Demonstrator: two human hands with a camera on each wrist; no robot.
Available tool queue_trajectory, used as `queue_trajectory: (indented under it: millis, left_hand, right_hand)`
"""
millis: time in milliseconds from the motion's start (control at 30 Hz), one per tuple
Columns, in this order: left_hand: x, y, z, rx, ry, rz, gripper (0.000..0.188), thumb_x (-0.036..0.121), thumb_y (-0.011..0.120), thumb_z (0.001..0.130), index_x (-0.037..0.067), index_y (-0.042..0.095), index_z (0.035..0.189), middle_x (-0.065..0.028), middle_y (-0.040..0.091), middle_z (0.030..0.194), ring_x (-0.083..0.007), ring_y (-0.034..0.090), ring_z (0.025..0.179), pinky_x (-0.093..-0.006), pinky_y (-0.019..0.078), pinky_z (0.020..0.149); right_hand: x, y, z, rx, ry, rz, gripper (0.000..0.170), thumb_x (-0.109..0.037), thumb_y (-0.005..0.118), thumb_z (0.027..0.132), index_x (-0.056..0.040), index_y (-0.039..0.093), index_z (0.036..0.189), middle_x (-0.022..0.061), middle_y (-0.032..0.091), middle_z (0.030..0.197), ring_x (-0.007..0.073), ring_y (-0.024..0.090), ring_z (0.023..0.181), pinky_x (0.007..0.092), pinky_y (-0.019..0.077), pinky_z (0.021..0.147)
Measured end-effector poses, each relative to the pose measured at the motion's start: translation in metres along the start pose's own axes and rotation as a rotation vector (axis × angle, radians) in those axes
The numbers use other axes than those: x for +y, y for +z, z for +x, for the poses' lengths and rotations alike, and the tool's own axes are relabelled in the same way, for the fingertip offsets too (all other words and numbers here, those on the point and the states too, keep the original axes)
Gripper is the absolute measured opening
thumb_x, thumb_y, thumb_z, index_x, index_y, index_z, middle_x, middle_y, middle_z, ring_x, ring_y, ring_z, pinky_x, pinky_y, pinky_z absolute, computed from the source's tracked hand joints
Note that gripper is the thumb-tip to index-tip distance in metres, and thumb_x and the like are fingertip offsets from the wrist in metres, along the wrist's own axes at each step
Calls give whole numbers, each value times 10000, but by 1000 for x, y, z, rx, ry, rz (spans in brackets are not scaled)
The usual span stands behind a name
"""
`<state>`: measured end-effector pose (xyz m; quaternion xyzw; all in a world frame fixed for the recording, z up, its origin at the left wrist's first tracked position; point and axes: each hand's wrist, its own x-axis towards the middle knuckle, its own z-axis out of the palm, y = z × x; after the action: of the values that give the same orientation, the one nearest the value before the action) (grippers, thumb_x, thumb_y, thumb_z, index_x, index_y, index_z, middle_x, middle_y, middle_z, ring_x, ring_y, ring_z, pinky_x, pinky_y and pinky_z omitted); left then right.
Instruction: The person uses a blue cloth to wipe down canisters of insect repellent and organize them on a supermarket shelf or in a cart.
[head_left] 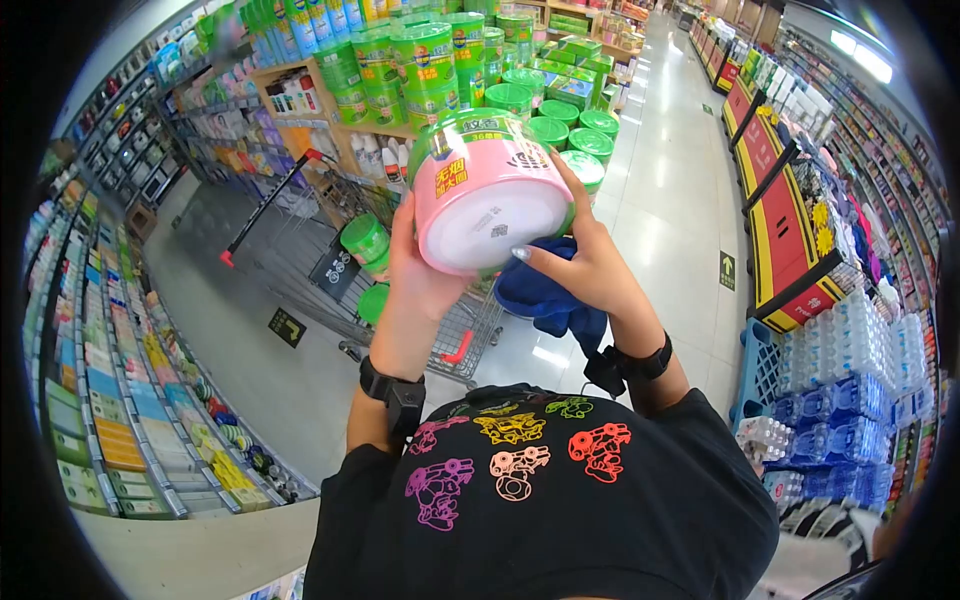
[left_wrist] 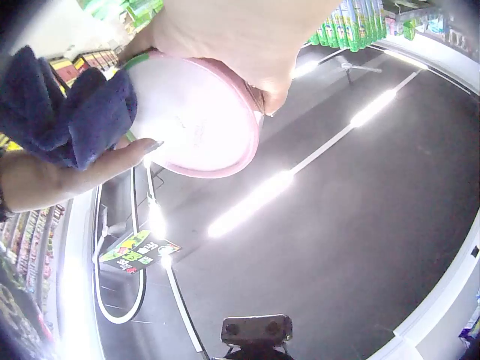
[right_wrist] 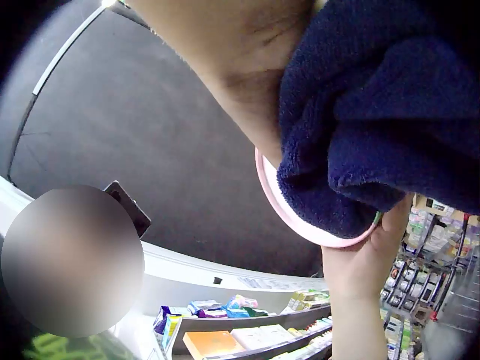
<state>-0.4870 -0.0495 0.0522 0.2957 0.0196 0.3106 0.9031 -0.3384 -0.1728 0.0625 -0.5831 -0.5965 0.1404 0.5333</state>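
A pink round tub [head_left: 490,215] with a green label band is tilted so that its white base faces me in the head view. My left hand [head_left: 428,268] grips its left side, while my right hand [head_left: 598,268] holds the right side with the thumb pressed to the base. A dark blue cloth [head_left: 550,295] hangs bunched from my right hand, just below the tub. In the left wrist view the tub's base [left_wrist: 191,120] is between both hands. The cloth [right_wrist: 390,112] hides much of the tub in the right wrist view.
Stacked green tubs [head_left: 425,75] stand on a display right ahead. A shopping cart [head_left: 470,355] with several green tubs [head_left: 365,238] in it is below to the left. Shelves [head_left: 130,400] line the left side; water bottle packs [head_left: 840,400] are stacked at right.
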Motion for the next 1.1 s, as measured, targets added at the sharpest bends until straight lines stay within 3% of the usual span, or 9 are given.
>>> queue_trajectory:
  millis: [167,333,400,467,667,800,833,933,1100]
  left_hand:
    - [-3,-16,-1,-14,-35,-66,599,559,362,883,220,341,1377,-79,418,1361,-319,420,1223,-531,371,952]
    - [-20,-30,-4,11,192,187,602,479,425,893,183,281,1397,-111,388,1367,-299,406,1241,-499,383,963]
    - [-27,-43,-4,45,298,365,632,410,482,894,177,214,1417,-117,385,1362,-292,407,1241,-474,410,944]
    - [-30,-34,-8,64,284,499,716,391,562,860,168,169,1415,-110,404,1326,-270,425,1218,-436,432,921]
    - [-34,-15,5,-109,114,727,1003,331,831,621,117,181,1354,-69,354,1286,-199,387,1204,-348,396,956]
    - [-51,8,20,-196,28,639,1084,230,893,490,85,253,1354,-84,417,1298,-213,441,1181,-351,428,951]
    - [-53,6,25,-218,-17,657,1069,226,893,486,79,279,1348,-86,439,1288,-214,456,1171,-348,433,946]
    - [-61,10,40,-280,-197,661,1075,228,897,464,-2,325,1345,-99,482,1272,-211,482,1161,-355,411,969]
    - [-105,36,73,-415,-160,507,1126,448,842,525,-74,287,1354,-136,431,1329,-237,437,1212,-383,344,1020]
  right_hand:
    - [-3,0,-2,-3,15,-26,928,-170,721,699,-107,160,1434,229,446,1305,340,474,1187,385,369,981]
    - [24,1,-2,53,-152,-110,978,-133,751,671,-94,147,1439,180,413,1344,282,438,1216,373,322,1024]
    - [42,6,-12,-33,66,290,1001,-102,748,668,-81,113,1442,143,358,1382,237,369,1263,369,299,1042]
    - [61,10,-22,-48,180,356,1006,-63,735,672,-70,87,1442,128,350,1385,215,325,1285,362,278,1054]
    - [76,-14,-35,157,50,328,968,-99,775,674,-54,173,1431,73,374,1385,161,364,1256,321,286,1046]
    - [56,-60,-42,176,114,82,909,-161,798,648,-110,297,1404,94,435,1363,186,440,1217,338,340,1017]
    - [58,-69,-45,217,56,-22,891,-195,797,640,-166,324,1395,112,490,1313,255,484,1191,355,376,992]
    - [34,-103,-55,109,248,-46,891,-237,791,636,-209,325,1395,118,546,1244,307,522,1140,359,400,973]
    - [33,-150,-67,138,226,-396,905,-314,808,590,-250,356,1371,140,655,937,329,644,798,369,511,696]
